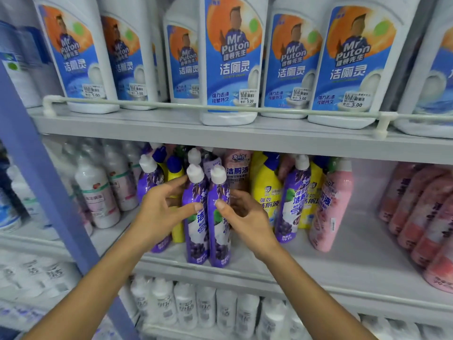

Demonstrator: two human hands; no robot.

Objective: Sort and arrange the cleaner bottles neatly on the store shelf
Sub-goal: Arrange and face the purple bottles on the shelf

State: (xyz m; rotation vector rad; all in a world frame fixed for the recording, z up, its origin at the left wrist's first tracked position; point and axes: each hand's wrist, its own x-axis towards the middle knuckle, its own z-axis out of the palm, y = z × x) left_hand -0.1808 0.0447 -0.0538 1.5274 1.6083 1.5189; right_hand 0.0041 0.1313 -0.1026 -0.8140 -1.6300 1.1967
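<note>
Your left hand [159, 212] and right hand [250, 219] both reach the pair of purple bottles standing upright and touching at the front edge of the middle shelf [318, 271].

Your left hand clamps the left purple bottle [196, 231], with the thumb on its label and the fingers stretched behind its neck. Your right hand pinches the right purple bottle [220, 241], thumb on the front and fingers curled round its far side. So the pair sits between your two hands.

Right of the pair and further back stand a yellow bottle [266, 190], a third purple bottle [289, 204] and a leaning pink bottle [328, 207]. Left of the pair, behind your left hand, is another purple bottle [149, 177].

Above the pair, white jugs [232, 57] line the upper shelf [171, 128] behind a rail [171, 105].
</note>
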